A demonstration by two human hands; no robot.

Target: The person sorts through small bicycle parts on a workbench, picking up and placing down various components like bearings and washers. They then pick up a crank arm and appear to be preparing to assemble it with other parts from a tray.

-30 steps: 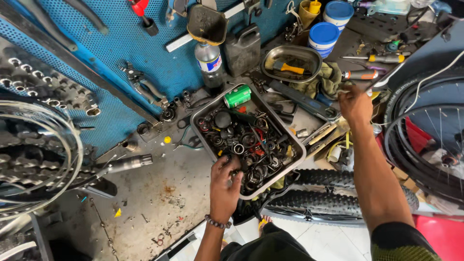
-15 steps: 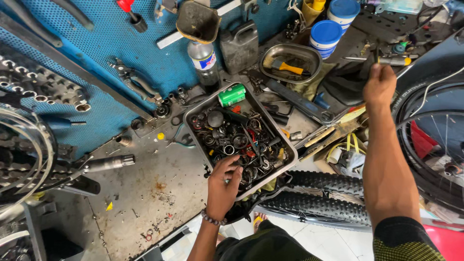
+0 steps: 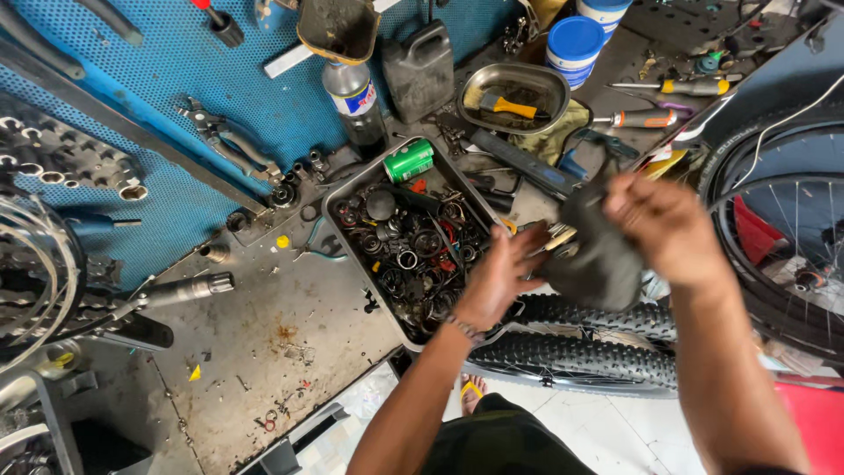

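Both hands meet over the right edge of the metal tray (image 3: 338,220), the landmark on this cluttered desk (image 3: 264,343). The right hand (image 3: 664,229) is closed around the top of a dark rag (image 3: 598,259), which hangs in the air just right of the tray, its long side running roughly up and down from that grip. The left hand (image 3: 497,277) sits between the tray and the rag, fingers spread and curled against the cloth's lower left side, touching it rather than clamping it as far as I can tell. So the rag lies to the right of the left hand and below the right one, and the right hand has the firmer hold. The tray itself is heaped with small dark rings and bearings, with a green can (image 3: 409,160) lying on its far corner. Beyond the tray stands a metal bowl (image 3: 554,84) with a yellow-handled brush (image 3: 508,105); a knobby bicycle tyre (image 3: 580,356) lies just on the near side of the tray.
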